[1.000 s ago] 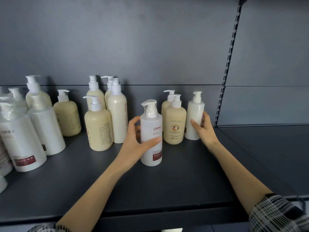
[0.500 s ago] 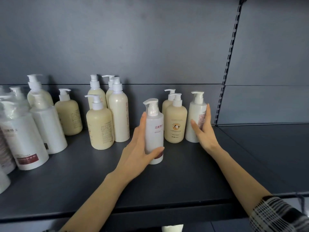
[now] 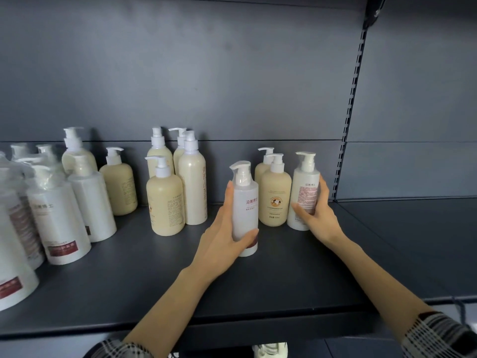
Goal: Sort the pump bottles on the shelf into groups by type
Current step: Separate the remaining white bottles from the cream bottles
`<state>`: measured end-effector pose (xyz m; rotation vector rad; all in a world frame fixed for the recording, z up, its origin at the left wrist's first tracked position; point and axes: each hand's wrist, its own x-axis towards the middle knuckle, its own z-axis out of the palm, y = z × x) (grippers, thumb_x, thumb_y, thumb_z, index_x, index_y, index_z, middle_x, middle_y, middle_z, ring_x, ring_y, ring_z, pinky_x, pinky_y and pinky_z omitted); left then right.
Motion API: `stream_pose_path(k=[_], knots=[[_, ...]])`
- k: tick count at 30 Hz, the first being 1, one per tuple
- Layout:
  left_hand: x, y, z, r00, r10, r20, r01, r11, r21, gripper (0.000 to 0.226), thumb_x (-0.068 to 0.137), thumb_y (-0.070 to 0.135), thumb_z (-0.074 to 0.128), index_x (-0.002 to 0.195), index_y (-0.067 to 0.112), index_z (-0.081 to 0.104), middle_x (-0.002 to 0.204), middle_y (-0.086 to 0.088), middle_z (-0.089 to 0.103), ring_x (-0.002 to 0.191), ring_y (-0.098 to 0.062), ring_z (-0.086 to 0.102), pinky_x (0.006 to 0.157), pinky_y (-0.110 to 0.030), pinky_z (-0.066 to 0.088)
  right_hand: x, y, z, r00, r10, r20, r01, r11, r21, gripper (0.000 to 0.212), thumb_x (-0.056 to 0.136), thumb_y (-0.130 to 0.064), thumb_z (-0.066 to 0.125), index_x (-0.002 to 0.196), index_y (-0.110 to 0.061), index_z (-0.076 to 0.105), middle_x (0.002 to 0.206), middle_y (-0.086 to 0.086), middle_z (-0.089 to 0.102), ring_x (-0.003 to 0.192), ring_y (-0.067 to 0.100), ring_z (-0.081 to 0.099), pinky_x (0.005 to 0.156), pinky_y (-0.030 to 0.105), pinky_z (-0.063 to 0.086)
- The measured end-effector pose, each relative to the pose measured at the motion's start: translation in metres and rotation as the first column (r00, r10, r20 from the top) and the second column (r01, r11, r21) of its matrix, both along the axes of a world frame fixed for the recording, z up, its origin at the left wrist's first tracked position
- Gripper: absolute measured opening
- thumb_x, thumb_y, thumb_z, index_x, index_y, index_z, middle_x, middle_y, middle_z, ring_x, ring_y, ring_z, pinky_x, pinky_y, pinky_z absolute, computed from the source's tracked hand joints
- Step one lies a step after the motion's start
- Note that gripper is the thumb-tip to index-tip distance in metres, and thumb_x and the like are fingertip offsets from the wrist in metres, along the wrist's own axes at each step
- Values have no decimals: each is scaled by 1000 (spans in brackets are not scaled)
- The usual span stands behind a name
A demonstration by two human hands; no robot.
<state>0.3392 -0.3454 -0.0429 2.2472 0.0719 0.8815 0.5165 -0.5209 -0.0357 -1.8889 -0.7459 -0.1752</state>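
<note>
My left hand [image 3: 224,236] grips a slim white pump bottle with a dark red band [image 3: 246,202], upright at the middle of the dark shelf [image 3: 271,285]. My right hand [image 3: 318,214] wraps around a second white pump bottle [image 3: 304,192] at the right end of the row, its back label facing me. Between them stand two round beige pump bottles [image 3: 275,195], one behind the other. Further left stand a beige bottle [image 3: 165,200], tall cream bottles [image 3: 193,187], another beige bottle [image 3: 119,187] and several large white bottles [image 3: 58,215].
The shelf's front edge runs across the bottom of the view. A slotted upright rail [image 3: 348,112] divides this bay from the neighbouring shelf [image 3: 413,228] on the right. The grey back panel rises behind the bottles.
My left hand has pushed the slim white bottle back and slightly right, closer to the beige pair. My right hand's fingers have closed further around the right-end white bottle.
</note>
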Motion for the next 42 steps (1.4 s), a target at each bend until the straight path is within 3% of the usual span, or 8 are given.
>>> stream_pose_path(k=[6,10,12,16,21,30,37,42], knots=[[0,-2,0,1000,-20,2,20,1000,23,101,80,50,62,135,59,-22,136,23,28,117,0,37,94,-28,32,-21,-8,1,995,100,-27,-99,995,28,82,77,-39,74,139,-34,21,130,-4,44,123,16,47,102,46,43],[-4,-4,3,1000,-27,14,27,999,29,99,78,51,61,136,60,-19,129,30,26,115,5,35,92,-26,32,-38,-10,-3,959,251,-132,-242,967,81,69,89,-21,63,133,-39,14,121,-24,42,114,-4,48,97,21,42],[-8,-6,4,999,-37,16,37,999,14,99,77,49,62,138,59,-16,128,33,28,116,2,39,92,-27,33,-45,-12,-3,962,242,-124,-233,969,83,72,88,-17,65,134,-40,14,118,-28,43,115,0,49,87,12,43],[-21,-6,6,998,-63,14,63,998,-27,100,77,41,67,142,55,-8,131,29,38,117,1,47,95,-30,39,-66,-13,-1,972,233,-35,-231,971,58,88,82,-27,73,138,-51,9,135,-19,41,122,0,45,97,28,42],[-42,-7,6,999,-51,19,51,998,-29,102,79,34,70,142,54,-7,141,27,37,123,3,45,94,-25,40,-95,-6,-5,960,273,61,-271,962,-37,106,88,-31,64,133,-60,-28,153,-19,19,135,9,35,110,42,34],[-95,-5,12,1000,24,0,-24,1000,-19,100,74,38,67,139,61,-6,126,47,37,114,12,46,87,-30,43,-145,9,0,971,177,161,-183,983,23,109,79,-39,70,135,-63,-20,149,-9,37,125,22,49,101,48,44],[-155,6,16,991,135,-5,-134,989,62,98,77,37,66,138,62,-7,133,16,51,109,-14,58,88,-46,51,-191,40,17,942,313,123,-332,920,209,105,75,-47,69,137,-62,-13,149,-16,34,131,12,43,105,51,40],[-199,23,25,977,207,55,-211,974,77,96,76,44,66,139,60,-5,135,33,43,110,6,54,83,-36,51,-228,72,31,902,404,149,-428,879,211,106,69,-51,70,139,-62,-9,141,-32,38,127,10,47,100,51,45]])
